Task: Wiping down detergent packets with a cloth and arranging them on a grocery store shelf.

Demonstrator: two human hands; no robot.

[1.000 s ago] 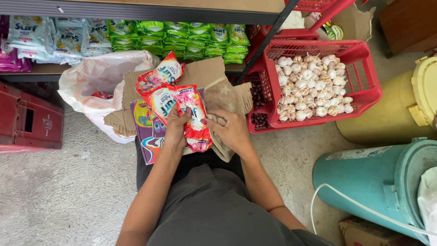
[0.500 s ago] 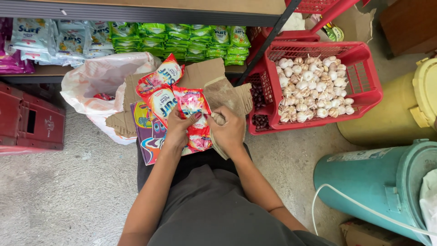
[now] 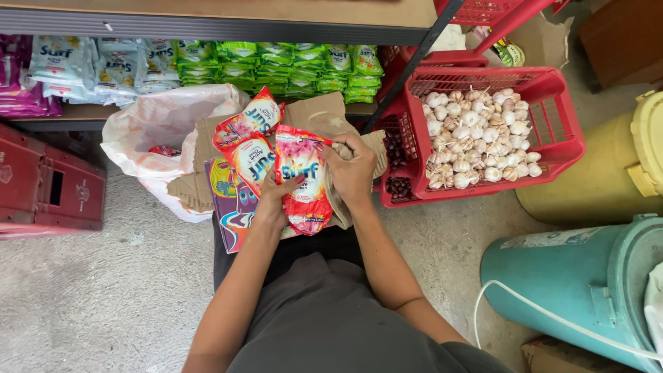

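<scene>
pink pouch (image 3: 302,179): a soap pouch, red and pink, standing up on the person's lap in front of the shelf.
left hand (image 3: 276,200): it grips the pink pouch from the left, fingers curled over its edge.
right hand (image 3: 353,173): it is closed around the top right side of the pink pouch and a bit of brown cardboard (image 3: 314,117).
other pouches (image 3: 247,138): two more red ones lean just beside the pink pouch, on its left.
purple box (image 3: 231,204): it lies flat under the pouches.
white bag (image 3: 162,128): a big plastic bag on the floor, to the left, touching the cardboard.
shelf (image 3: 207,24): it holds rows of green packs (image 3: 276,65) and blue-white packs (image 3: 90,65).
red basket (image 3: 556,128): it sits to the right, full of garlic (image 3: 476,135).
teal bin (image 3: 587,276): big and round, low on the right, near a yellow bin (image 3: 621,173).
</scene>
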